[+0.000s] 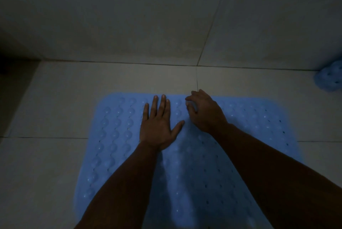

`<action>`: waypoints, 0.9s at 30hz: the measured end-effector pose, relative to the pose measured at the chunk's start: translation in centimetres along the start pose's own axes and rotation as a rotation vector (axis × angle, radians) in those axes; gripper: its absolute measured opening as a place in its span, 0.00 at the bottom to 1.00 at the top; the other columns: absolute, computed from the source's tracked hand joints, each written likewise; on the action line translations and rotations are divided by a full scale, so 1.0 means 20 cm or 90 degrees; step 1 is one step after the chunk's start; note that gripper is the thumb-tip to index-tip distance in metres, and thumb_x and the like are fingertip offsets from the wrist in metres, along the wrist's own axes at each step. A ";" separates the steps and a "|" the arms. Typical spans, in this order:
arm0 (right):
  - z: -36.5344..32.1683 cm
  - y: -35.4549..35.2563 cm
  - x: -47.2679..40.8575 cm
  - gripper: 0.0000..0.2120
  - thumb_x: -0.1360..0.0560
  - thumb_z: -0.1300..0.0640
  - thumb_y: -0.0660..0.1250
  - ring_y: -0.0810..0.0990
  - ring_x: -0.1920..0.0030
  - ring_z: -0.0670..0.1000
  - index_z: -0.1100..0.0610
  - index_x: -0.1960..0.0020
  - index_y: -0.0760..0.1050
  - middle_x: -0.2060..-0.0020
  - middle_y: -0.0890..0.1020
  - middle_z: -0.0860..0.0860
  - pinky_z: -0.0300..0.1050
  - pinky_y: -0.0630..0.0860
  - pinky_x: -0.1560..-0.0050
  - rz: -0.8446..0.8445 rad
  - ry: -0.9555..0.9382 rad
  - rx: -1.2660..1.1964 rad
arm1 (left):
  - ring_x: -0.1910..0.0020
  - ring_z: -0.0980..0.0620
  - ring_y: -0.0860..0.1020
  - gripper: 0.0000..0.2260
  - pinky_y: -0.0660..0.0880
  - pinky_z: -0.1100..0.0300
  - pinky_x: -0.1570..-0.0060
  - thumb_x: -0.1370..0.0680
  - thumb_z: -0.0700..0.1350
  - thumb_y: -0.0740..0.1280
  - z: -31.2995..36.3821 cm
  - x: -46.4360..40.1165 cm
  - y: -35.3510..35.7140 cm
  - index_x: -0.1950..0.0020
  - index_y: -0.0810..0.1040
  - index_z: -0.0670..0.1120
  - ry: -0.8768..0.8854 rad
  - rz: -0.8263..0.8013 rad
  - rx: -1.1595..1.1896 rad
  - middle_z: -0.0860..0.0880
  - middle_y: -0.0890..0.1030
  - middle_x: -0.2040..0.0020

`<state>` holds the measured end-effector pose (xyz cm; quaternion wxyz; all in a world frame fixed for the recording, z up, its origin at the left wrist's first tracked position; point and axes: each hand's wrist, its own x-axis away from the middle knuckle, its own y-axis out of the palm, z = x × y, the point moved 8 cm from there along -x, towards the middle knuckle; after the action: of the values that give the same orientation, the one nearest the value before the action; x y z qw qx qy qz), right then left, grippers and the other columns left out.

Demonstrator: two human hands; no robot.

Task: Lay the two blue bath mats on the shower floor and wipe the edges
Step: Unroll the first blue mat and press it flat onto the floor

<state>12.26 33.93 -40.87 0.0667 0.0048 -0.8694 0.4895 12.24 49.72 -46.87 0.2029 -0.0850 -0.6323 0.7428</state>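
Note:
A blue bath mat (114, 136) with raised bumps and small holes lies flat on the tiled shower floor, its far edge a short way from the wall. My left hand (159, 125) presses flat on the mat near that far edge, fingers straight and spread. Just to its right, my right hand (203, 112) rests on the mat's far edge with its fingers curled down onto the surface; whether it pinches the mat is unclear. A second blue mat (329, 78) sits bunched up at the far right, against the wall.
The light tiled wall (129, 15) rises straight ahead, meeting the floor (55, 99) along a dark grout line. A dark opening or corner shows at the far left (11, 65). Bare tiles surround the mat on the left and far side.

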 end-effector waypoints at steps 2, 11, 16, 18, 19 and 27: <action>0.00 -0.01 -0.01 0.22 0.20 0.46 0.56 0.62 0.22 0.57 0.55 0.32 0.76 0.27 0.72 0.55 0.59 0.63 0.25 -0.018 0.014 0.003 | 0.18 0.47 0.35 0.39 0.40 0.42 0.20 0.19 0.70 0.41 0.00 -0.01 -0.01 0.16 0.44 0.46 -0.012 -0.022 0.026 0.48 0.41 0.16; -0.14 0.01 -0.08 0.22 0.18 0.48 0.57 0.72 0.30 0.59 0.58 0.29 0.71 0.30 0.75 0.58 0.56 0.70 0.30 -0.128 0.066 0.105 | 0.22 0.39 0.61 0.26 0.59 0.43 0.23 0.17 0.51 0.57 -0.03 -0.19 -0.38 0.20 0.61 0.43 -0.006 -0.091 0.047 0.42 0.65 0.20; -0.15 0.30 0.03 0.32 0.17 0.45 0.50 0.41 0.19 0.58 0.58 0.18 0.45 0.18 0.44 0.56 0.63 0.47 0.21 -0.170 0.046 0.195 | 0.18 0.42 0.52 0.28 0.60 0.44 0.22 0.18 0.52 0.59 -0.01 -0.05 -0.37 0.19 0.61 0.45 -0.014 -0.054 0.022 0.46 0.60 0.18; -0.12 0.38 0.06 0.34 0.17 0.43 0.47 0.37 0.19 0.58 0.59 0.18 0.43 0.19 0.42 0.57 0.63 0.42 0.21 -0.123 0.027 0.219 | 0.17 0.43 0.50 0.29 0.59 0.45 0.23 0.19 0.53 0.59 -0.02 -0.02 -0.35 0.19 0.60 0.46 -0.022 -0.046 0.018 0.46 0.58 0.18; -0.11 0.39 0.08 0.35 0.18 0.41 0.46 0.38 0.19 0.57 0.59 0.18 0.43 0.19 0.43 0.57 0.62 0.41 0.21 -0.085 0.020 0.226 | 0.17 0.43 0.49 0.29 0.59 0.44 0.24 0.19 0.53 0.58 -0.04 -0.01 -0.34 0.19 0.60 0.46 -0.028 -0.037 0.011 0.46 0.58 0.17; -0.09 0.40 0.09 0.38 0.19 0.34 0.44 0.42 0.18 0.55 0.58 0.18 0.49 0.18 0.49 0.56 0.61 0.46 0.20 0.041 -0.009 0.228 | 0.18 0.36 0.46 0.32 0.56 0.37 0.23 0.21 0.55 0.44 -0.23 -0.05 -0.25 0.20 0.63 0.43 -0.047 0.050 -0.012 0.41 0.61 0.19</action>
<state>10.07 39.86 -46.57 0.0428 -0.0081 -0.7685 0.6383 15.90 53.97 -42.91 0.1493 -0.0845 -0.6424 0.7469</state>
